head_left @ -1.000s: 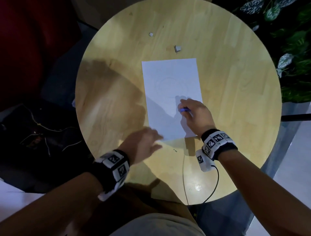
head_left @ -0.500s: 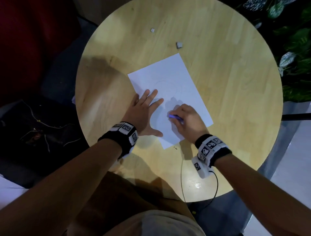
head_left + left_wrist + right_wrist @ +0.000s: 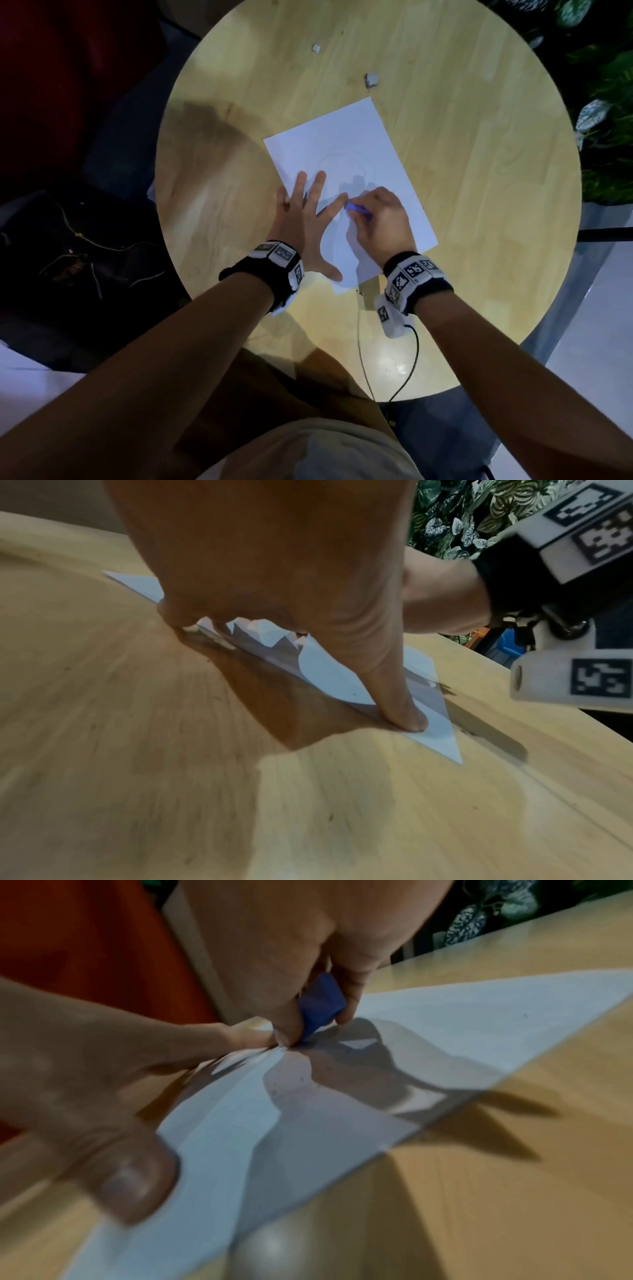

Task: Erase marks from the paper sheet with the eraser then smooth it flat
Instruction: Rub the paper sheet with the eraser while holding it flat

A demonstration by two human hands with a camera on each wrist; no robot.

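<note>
Head view: paper sheet (image 3: 346, 192) lies skewed on the round wooden table (image 3: 479, 171), near corner toward the person, far corner pointing up-right. Left hand (image 3: 301, 226) is flat on the sheet's left edge, fingers spread wide and straight, thumb out toward the near corner; little finger side sits partly on bare wood. Right hand (image 3: 380, 222) is curled over the middle of the sheet, pinching a blue eraser (image 3: 358, 208) whose tip meets the paper just beside the left index fingertip. Faint curved pencil line shows on the sheet beyond the hands. Two small pale scraps (image 3: 371, 80) lie on the wood past the sheet's far corner (what they are, cannot tell). Both wrists carry bands with black-and-white marker tags; a black cable (image 3: 407, 363) runs from the right one off the near table edge. Leafy plants (image 3: 603, 85) at the right.

Left wrist view: left hand (image 3: 274, 561) presses down, thumb (image 3: 400, 696) straight with its tip on the paper (image 3: 329, 674) near the corner. Right hand (image 3: 441, 596) behind.

Right wrist view: right thumb and fingers (image 3: 284, 1026) grip the eraser (image 3: 320, 1001), lower corner touching the paper (image 3: 479, 1020). Left hand (image 3: 68, 1083) lies flat at the left, index fingertip right next to the eraser, thumb on the sheet's edge (blurry).
</note>
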